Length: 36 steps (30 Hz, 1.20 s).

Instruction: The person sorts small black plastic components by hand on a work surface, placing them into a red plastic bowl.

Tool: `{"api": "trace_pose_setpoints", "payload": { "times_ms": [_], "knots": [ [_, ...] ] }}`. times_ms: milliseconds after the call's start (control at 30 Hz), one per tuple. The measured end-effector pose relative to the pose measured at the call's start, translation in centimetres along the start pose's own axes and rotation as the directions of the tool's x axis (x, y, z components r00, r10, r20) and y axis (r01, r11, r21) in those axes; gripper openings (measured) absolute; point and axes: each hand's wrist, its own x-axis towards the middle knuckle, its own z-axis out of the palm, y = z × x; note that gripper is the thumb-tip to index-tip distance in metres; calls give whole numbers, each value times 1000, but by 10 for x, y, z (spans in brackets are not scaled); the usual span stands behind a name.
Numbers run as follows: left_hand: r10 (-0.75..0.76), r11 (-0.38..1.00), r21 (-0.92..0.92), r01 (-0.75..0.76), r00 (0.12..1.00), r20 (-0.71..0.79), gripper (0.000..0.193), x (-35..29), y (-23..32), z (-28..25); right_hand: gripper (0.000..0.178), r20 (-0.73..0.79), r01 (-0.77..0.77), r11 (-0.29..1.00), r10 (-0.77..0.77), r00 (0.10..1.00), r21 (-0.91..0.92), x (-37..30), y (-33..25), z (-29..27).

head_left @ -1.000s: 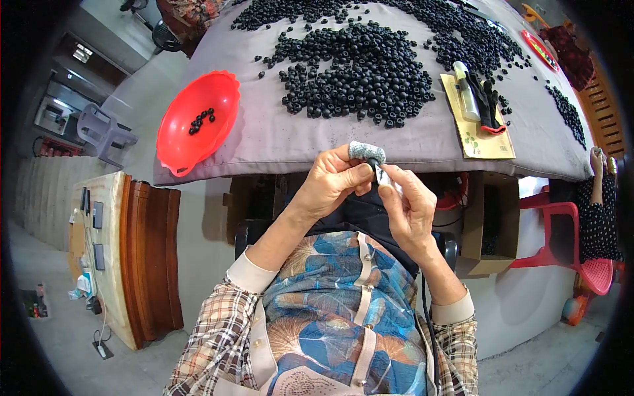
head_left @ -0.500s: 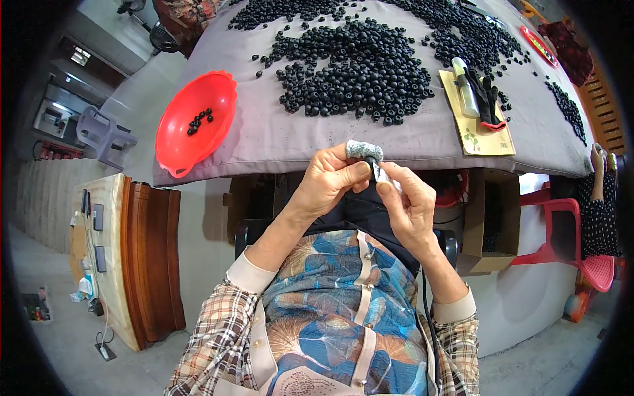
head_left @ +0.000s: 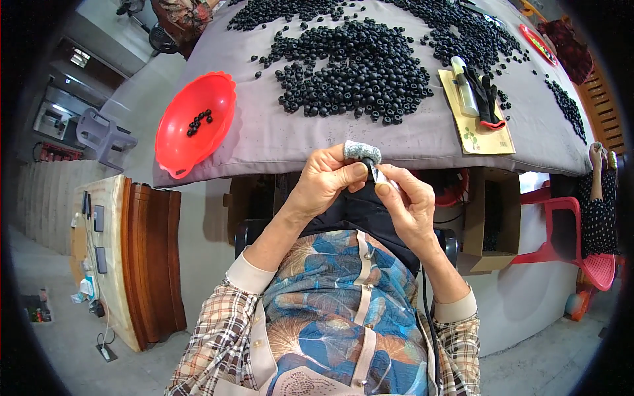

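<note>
My left hand (head_left: 327, 175) is closed, pinching a small black piece (head_left: 368, 162) between thumb and forefinger. A grey speckled cloth sleeve (head_left: 361, 151) covers that forefinger. Close beside it, my right hand (head_left: 411, 201) is closed on a small pale blade-like tool (head_left: 383, 178), its tip at the black piece. The fingers hide most of the tool's grip. Both hands meet in front of the table's near edge, above my lap. Beyond them a large heap of black bead-like pieces (head_left: 356, 72), many with round holes, lies on the grey tablecloth (head_left: 264, 142).
A red bowl (head_left: 214, 148) at the left holds several black pieces. To the right, a clear tube (head_left: 465, 92) and a black glove (head_left: 487, 105) lie on a yellow packet (head_left: 485, 142). Cardboard box (head_left: 505, 231) stands under the table. Other people sit at the far left and right.
My hands have shifted very slightly, and the pale tool is turned a little against the black piece. Both grips stay the same.
</note>
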Motion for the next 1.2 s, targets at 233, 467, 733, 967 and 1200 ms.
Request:
{"api": "trace_pose_setpoints", "payload": {
  "times_ms": [233, 467, 733, 967, 1200],
  "knots": [
    [43, 997, 70, -42, 999, -6, 17, 0, 0, 1, 20, -4, -41, 998, 42, 999, 41, -1, 1, 0],
    [91, 992, 90, -90, 996, -12, 16, 0, -6, 0, 19, -26, -34, 999, 35, 999, 35, 0, -2, 2],
    [146, 973, 190, -132, 988, -57, 15, -1, -7, 4, 22, 5, -103, 988, 103, 995, 115, 0, -6, 1],
    [149, 968, 216, -131, 986, -70, 14, -1, -10, 4, 21, -5, -104, 977, 106, 994, 186, 1, -6, 3],
    [134, 976, 183, -119, 988, -73, 14, 0, -12, 3, 20, -18, -97, 976, 102, 995, 196, 1, -6, 5]
  ]
}}
